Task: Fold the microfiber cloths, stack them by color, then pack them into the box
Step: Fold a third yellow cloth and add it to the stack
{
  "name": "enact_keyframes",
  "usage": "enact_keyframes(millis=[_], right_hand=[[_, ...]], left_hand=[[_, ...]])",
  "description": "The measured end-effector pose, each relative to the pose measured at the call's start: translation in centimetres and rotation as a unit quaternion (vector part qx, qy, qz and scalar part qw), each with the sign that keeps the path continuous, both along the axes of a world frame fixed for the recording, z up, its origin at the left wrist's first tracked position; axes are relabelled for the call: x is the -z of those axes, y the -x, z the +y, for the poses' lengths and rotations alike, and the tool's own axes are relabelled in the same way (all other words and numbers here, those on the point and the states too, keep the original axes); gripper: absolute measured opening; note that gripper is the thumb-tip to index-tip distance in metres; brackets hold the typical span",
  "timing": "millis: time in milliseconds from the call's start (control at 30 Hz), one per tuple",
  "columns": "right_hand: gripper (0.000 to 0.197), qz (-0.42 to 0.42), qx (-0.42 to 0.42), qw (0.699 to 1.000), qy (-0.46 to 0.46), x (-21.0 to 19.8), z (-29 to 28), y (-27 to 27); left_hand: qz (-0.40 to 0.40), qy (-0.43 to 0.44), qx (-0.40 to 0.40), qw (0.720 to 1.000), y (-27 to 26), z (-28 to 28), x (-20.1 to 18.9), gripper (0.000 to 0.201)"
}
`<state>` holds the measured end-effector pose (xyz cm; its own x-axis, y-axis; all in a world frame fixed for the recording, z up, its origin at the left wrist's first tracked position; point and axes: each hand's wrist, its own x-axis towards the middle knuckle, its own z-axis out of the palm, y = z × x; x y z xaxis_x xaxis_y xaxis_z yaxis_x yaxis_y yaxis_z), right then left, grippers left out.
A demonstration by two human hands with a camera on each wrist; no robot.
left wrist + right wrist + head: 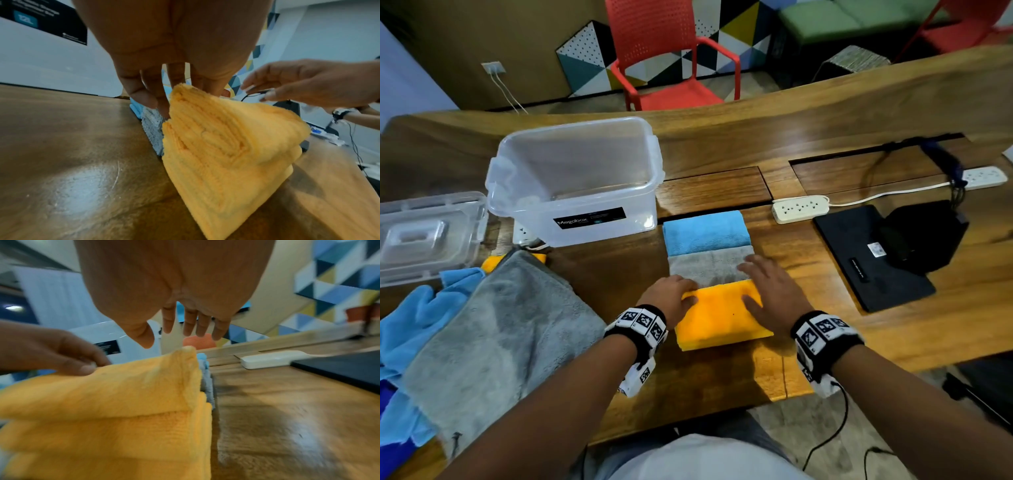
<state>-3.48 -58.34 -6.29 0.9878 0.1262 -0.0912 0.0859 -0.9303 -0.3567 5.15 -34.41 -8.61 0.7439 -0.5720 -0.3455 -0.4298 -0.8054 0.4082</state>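
the left hand (674, 295) pinches the far left corner of the folded orange microfiber cloth stack (719, 317) while the right hand (768, 287) hovers flat, fingers spread, likely squaring the pile.

The clear plastic box (575, 178) carries a black label (589, 218) reading "Megabox"; its smaller print is unreadable.
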Motion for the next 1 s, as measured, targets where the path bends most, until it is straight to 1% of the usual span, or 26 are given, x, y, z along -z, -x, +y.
enact_keyframes(millis=[33,100,167,233,300,367,433,467,567,667,900,1000], right_hand=[[0.064,0.019,-0.041,0.999,0.021,0.1,0.5,0.2],[0.072,0.084,-0.1,0.989,0.066,0.9,1.3,0.5],[0.075,0.139,-0.12,0.978,0.097,2.0,1.6,0.5],[0.075,0.166,-0.121,0.973,0.103,3.0,1.5,0.6],[0.075,0.161,-0.119,0.975,0.1,3.4,1.3,0.9],[0.077,0.147,-0.124,0.976,0.1,3.7,1.2,1.2],[0.082,0.144,-0.131,0.975,0.106,3.9,1.0,1.4],[0.085,0.148,-0.135,0.974,0.11,4.1,0.9,1.5],[0.085,0.154,-0.144,0.971,0.111,4.5,0.9,1.4],[0.084,0.158,-0.143,0.971,0.107,5.0,0.8,1.1],[0.087,0.172,-0.141,0.97,0.1,5.5,0.5,0.8],[0.081,0.168,-0.133,0.971,0.105,5.5,0.7,0.7]], left_hand=[[-0.014,-0.011,0.008,1.0,0.1,-0.2,0.0,0.038],[-0.035,-0.026,0.016,0.999,0.2,-0.6,-0.2,0.037],[-0.048,-0.044,0.021,0.998,0.4,-0.8,-0.4,0.036],[-0.064,-0.068,0.039,0.995,0.7,-0.8,-0.4,0.038],[-0.088,-0.075,0.067,0.991,1.4,-0.6,-0.5,0.047],[-0.107,-0.078,0.114,0.985,2.5,-0.3,-0.5,0.063],[-0.101,-0.102,0.169,0.975,3.5,0.0,-0.1,0.077],[-0.09,-0.12,0.184,0.971,3.9,0.3,0.4,0.079],[-0.059,-0.137,0.184,0.972,4.2,1.1,2.0,0.076],[-0.048,-0.144,0.184,0.971,4.0,1.3,2.8,0.074],[-0.029,-0.155,0.186,0.97,3.4,0.9,2.9,0.074],[-0.032,-0.149,0.186,0.971,3.6,1.0,2.7,0.075]])
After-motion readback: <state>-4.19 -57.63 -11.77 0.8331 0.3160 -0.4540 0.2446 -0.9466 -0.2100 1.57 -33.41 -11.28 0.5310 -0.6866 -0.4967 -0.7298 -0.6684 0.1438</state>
